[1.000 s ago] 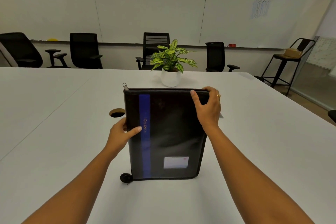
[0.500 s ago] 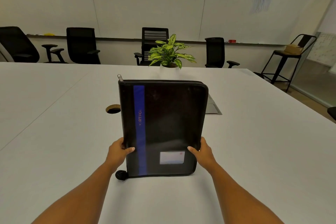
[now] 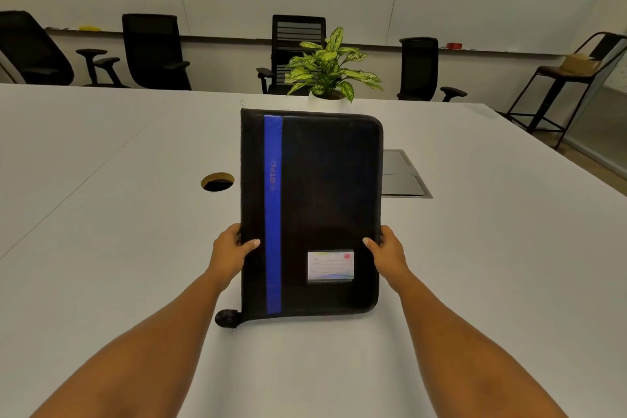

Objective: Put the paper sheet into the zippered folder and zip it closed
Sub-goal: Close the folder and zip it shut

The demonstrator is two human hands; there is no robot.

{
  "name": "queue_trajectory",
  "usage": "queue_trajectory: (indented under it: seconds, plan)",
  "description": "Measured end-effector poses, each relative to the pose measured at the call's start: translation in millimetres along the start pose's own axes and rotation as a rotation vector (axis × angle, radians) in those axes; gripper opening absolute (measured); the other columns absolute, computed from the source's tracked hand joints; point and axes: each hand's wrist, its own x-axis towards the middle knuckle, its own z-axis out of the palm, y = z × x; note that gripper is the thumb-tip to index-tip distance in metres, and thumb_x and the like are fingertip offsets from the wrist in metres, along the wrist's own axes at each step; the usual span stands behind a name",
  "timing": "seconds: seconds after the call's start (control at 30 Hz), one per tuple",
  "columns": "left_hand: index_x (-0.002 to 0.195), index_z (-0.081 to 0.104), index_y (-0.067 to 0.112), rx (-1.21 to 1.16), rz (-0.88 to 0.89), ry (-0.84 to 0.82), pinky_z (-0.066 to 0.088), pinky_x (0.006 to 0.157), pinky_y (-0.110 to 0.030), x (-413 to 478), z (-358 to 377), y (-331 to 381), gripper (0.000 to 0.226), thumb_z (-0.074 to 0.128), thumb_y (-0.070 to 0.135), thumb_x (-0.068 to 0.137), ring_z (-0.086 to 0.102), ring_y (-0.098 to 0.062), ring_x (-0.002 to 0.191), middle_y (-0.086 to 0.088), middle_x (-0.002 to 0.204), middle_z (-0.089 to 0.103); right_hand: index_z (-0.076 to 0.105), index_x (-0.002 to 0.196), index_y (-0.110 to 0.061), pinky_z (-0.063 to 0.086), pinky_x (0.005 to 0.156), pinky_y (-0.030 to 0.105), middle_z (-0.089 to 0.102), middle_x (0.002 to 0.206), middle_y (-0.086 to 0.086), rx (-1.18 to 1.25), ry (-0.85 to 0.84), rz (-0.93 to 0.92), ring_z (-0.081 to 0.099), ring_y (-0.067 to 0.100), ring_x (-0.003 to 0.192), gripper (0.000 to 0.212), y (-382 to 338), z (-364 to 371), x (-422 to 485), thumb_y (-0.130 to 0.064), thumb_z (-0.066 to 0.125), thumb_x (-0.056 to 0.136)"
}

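Zippered folder (image 3: 325, 200) stands upright on the white table (image 3: 118, 248), which runs wide on both sides. Cable hole (image 3: 217, 181) is near its left edge, and a flush panel (image 3: 403, 176) on the right sits partly behind it. Left hand (image 3: 230, 248) and right hand (image 3: 388, 249) grip the lower side edges, thumbs in front, fingers hidden behind. The folder's top edge hides most of the plant (image 3: 330, 68) pot. Contents can't be seen.

The right hand (image 3: 386, 251) is leaving the 1 o'clock corner of the zippered folder (image 3: 322, 197) and is now gripping its right edge low down, near 4 o'clock, thumb on the front. The left hand (image 3: 230, 248) is gripping lower as well, going from mid-edge to about 8 o'clock. Between them the folder is tipping more upright on its bottom edge, its top rising across the white pot (image 3: 327, 98) behind it.
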Motion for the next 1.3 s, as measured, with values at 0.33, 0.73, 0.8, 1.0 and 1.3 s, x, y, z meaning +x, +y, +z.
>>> queue_trajectory:
  seconds: [0.33,0.73,0.8,1.0,1.3]
  plan:
    - [0.115,0.056,-0.005,0.112,-0.132,0.044,0.042,0.083,-0.031,57,16,-32,0.031,0.06,0.004,0.086,0.058,-0.034,0.104,-0.022,0.115,0.062,0.051,0.122,-0.003,0.045,0.093,0.041,0.059,0.121,0.018,-0.011,-0.039,0.15,0.055,0.034,0.107,0.032,9,28,50,-0.01,0.051,0.091]
    - [0.122,0.051,-0.007,0.263,-0.324,-0.009,0.042,0.098,-0.042,90,33,-76,0.038,0.058,0.009,0.089,0.053,-0.038,0.112,-0.024,0.123,0.057,0.052,0.122,-0.001,0.046,0.098,0.044,0.058,0.123,0.018,-0.094,-0.085,0.319,0.056,0.035,0.109,0.036,45,59,76,-0.014,0.056,0.089]
    - [0.123,0.051,-0.007,0.268,-0.329,-0.014,0.042,0.098,-0.042,90,35,-80,0.037,0.057,0.007,0.089,0.053,-0.039,0.113,-0.024,0.123,0.056,0.051,0.122,0.0,0.046,0.098,0.044,0.058,0.123,0.018,-0.115,-0.085,0.323,0.056,0.036,0.109,0.037,48,62,77,-0.014,0.057,0.088]
    - [0.113,0.058,-0.011,0.375,-0.232,0.035,0.044,0.093,-0.04,89,33,-83,0.034,0.064,0.004,0.083,0.057,-0.04,0.105,-0.03,0.112,0.061,0.054,0.119,0.002,0.045,0.098,0.043,0.06,0.121,0.02,-0.193,-0.063,0.291,0.056,0.036,0.109,0.038,49,64,77,-0.014,0.061,0.086]
    - [0.117,0.054,-0.007,0.531,-0.196,-0.052,0.045,0.092,-0.04,77,36,-80,0.039,0.063,0.013,0.085,0.055,-0.04,0.104,-0.028,0.119,0.051,0.051,0.121,0.0,0.041,0.1,0.039,0.051,0.126,0.02,-0.427,-0.077,0.221,0.051,0.035,0.115,0.041,39,64,70,-0.019,0.061,0.086]
